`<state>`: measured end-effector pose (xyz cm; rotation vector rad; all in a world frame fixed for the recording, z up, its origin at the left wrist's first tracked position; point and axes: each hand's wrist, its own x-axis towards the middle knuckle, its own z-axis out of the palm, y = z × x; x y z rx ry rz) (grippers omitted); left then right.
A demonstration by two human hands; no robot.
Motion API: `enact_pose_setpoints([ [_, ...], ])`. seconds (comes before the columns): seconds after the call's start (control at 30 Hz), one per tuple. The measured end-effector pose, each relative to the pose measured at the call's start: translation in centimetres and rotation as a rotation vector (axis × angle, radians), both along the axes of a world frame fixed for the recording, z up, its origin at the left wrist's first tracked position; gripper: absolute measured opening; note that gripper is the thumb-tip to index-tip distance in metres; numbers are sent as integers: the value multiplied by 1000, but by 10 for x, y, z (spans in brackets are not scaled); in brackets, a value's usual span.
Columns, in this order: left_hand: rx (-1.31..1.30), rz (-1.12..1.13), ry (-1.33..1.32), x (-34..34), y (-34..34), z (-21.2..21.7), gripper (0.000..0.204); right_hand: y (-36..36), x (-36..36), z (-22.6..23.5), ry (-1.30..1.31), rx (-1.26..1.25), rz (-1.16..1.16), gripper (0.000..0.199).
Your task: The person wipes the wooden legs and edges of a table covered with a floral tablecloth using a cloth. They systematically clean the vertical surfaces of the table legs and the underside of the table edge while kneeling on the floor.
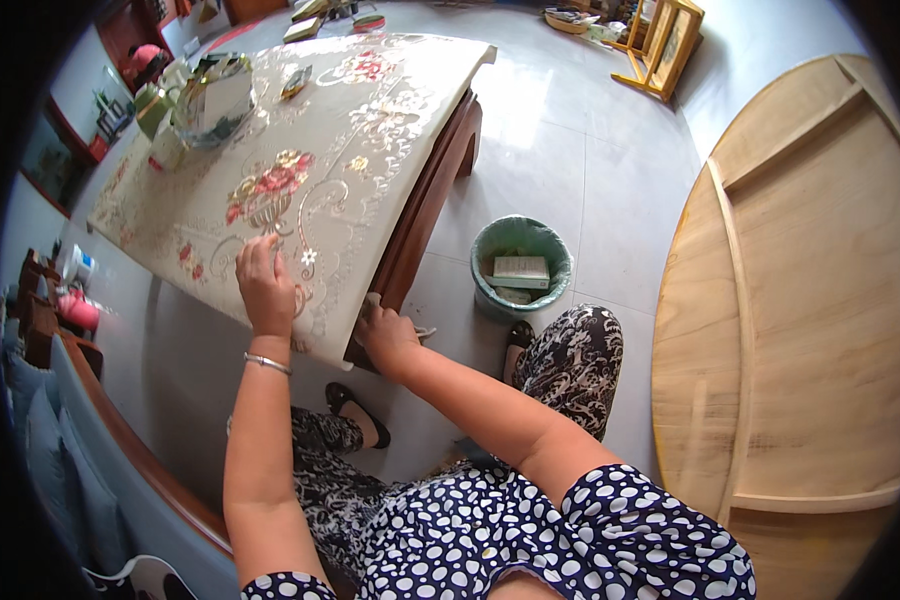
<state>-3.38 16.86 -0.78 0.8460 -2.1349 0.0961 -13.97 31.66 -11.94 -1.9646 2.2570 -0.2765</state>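
Note:
My left hand (263, 280) is over the near end of a table spread with a cream, flower-patterned tablecloth (210, 200). Its fingers are loosely bent, with nothing visible in them. At the table's near right corner, my right hand (385, 338) is closed around a pale rag (426, 332); bits of it stick out on both sides. The rag lies against the dark wooden side of the table (410, 245), just below the tablecloth's edge. My right fingertips are partly hidden.
A green bin (522, 232) with a liner and a small box (520, 271) inside stands right of the table. A large oval wooden board (800, 300) leans at the right. On the table sits a clear bowl of items (215, 105). A grey-blue sofa (45, 440) is at the left.

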Motion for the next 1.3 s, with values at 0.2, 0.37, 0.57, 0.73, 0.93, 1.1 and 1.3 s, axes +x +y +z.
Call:
enact_pose_setpoints([
  [0.2,19,10,42,-1,-5,-6,29,-5,3,5,238,42,45,45],
  [0.37,32,1,71,-3,0,-2,29,0,7,25,255,207,62,54],
  [0.57,10,28,120,-6,1,0,28,-6,2,35,180,332,101,56],
  [0.73,4,46,137,-8,-1,-2,30,-11,-2,8,183,224,76,45],
  [0.93,15,51,118,-7,-6,-8,30,-12,0,4,149,174,60,39],
  [1.1,-1,40,118,-8,-3,-6,29,-7,0,18,178,217,78,39],
  [1.3,-7,33,81,-4,0,-3,26,1,3,38,130,213,67,41],
])
